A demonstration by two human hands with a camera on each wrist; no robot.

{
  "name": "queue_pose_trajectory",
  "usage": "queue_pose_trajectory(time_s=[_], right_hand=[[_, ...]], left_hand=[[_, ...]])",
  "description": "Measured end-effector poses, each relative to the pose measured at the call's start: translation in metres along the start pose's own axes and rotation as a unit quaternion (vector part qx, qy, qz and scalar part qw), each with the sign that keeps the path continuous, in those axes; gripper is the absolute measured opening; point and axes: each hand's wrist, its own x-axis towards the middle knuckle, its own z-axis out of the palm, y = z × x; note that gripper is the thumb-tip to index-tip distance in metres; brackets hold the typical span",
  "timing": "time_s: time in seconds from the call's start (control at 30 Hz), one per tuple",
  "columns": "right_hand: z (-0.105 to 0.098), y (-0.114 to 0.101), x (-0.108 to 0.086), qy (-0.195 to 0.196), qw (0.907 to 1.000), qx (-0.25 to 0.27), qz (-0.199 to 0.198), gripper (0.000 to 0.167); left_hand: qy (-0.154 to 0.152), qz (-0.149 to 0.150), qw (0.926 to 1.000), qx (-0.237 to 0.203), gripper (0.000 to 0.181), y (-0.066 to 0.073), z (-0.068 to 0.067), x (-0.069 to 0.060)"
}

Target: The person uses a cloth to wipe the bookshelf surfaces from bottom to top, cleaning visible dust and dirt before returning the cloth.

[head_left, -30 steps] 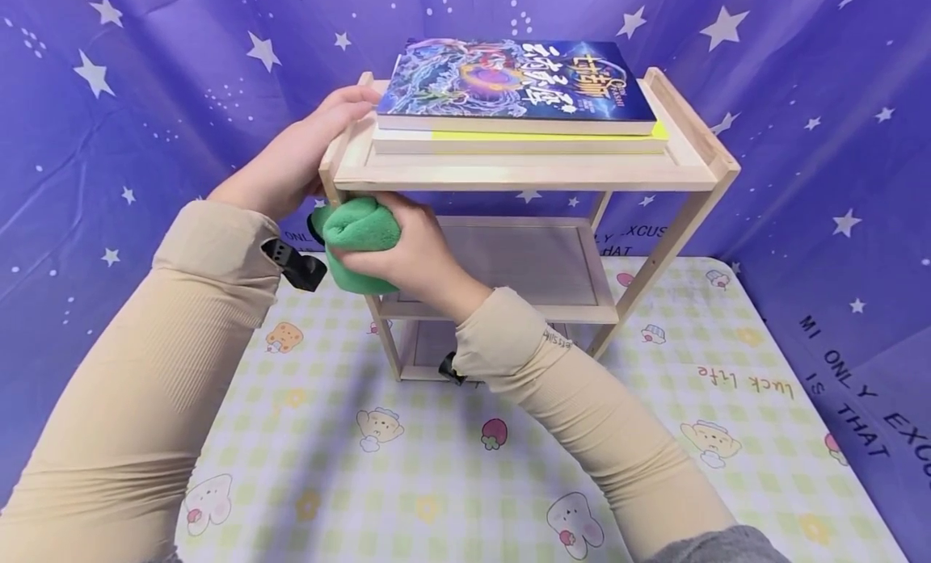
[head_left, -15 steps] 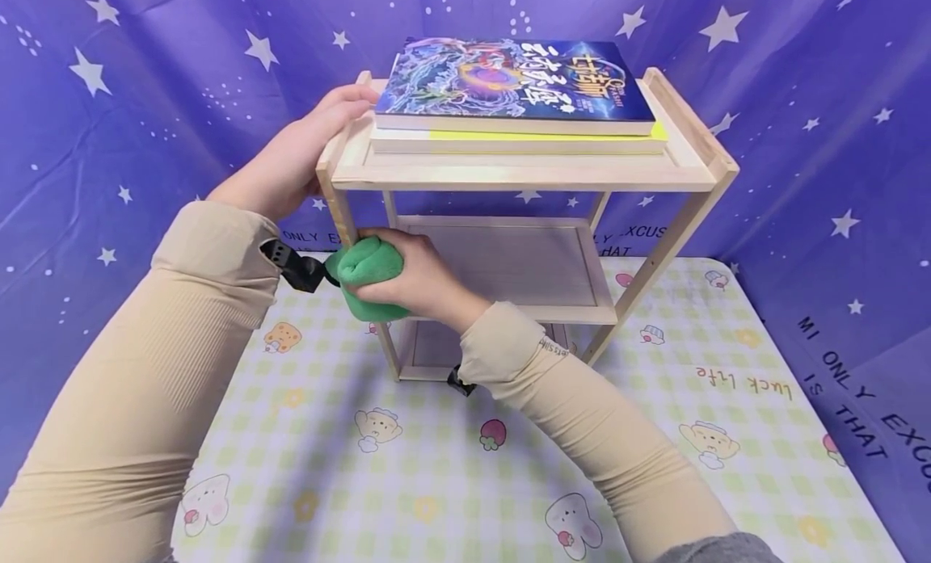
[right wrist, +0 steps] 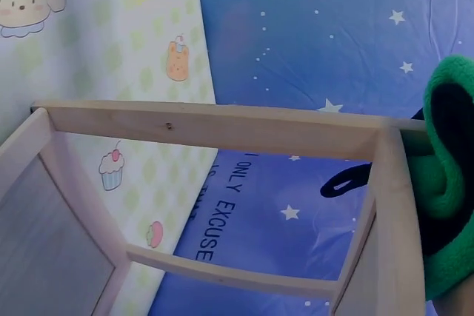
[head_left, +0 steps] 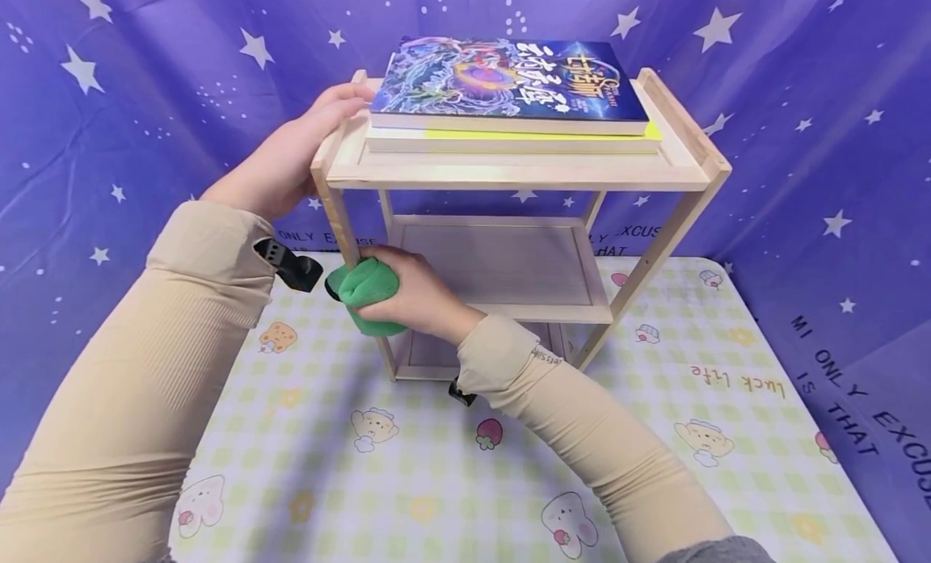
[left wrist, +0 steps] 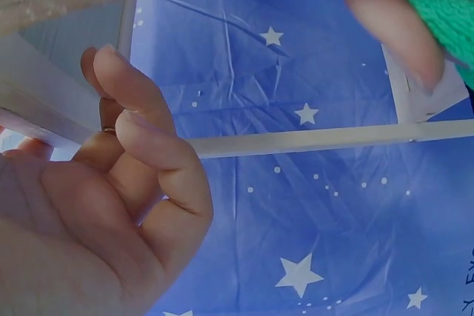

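A three-tier wooden shelf rack stands on the table. My left hand grips its upper left side, fingers over the top edge; the left wrist view shows several of those fingers bent. With my right hand I hold a folded green cloth against the front left post, around the middle shelf's height. In the right wrist view the cloth shows a dark inner side, and a black loop sticks out beyond the wood. My right fingertips are hidden behind the cloth and post.
Two books lie stacked on the top shelf: a blue illustrated one over a yellow and white one. A checked, cartoon-printed cloth covers the table. Purple starred curtains hang behind and at both sides.
My right hand has slid the green cloth down the front left post, from just under the top shelf to about the middle shelf. My left hand keeps its place on the rack.
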Motion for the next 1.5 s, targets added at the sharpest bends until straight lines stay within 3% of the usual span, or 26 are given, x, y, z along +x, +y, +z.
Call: queue_pose_trajectory(time_s=[0.4,0.7,1.0,1.27,1.5], right_hand=[[0.003,0.005,-0.002,-0.001,0.9999,-0.001,-0.011,0.067],[0.006,0.007,-0.004,0.009,0.998,-0.042,-0.046,0.068],[0.008,0.01,-0.005,0.02,0.9974,-0.045,-0.054,0.071],[0.003,0.006,-0.004,0.001,0.9995,0.008,-0.029,0.072],[-0.008,-0.001,0.0,-0.006,0.9982,0.052,-0.029,0.084]], left_hand=[[-0.005,-0.002,1.0,-0.007,0.036,0.0,0.0,-0.001],[0.001,0.0,0.9999,-0.015,0.037,0.0,0.001,-0.002],[0.002,-0.002,0.9999,-0.012,0.038,-0.001,0.0,-0.001],[-0.004,-0.006,1.0,0.006,0.039,-0.001,-0.002,-0.002],[-0.004,-0.008,0.9997,0.024,0.043,-0.001,-0.003,-0.001]])
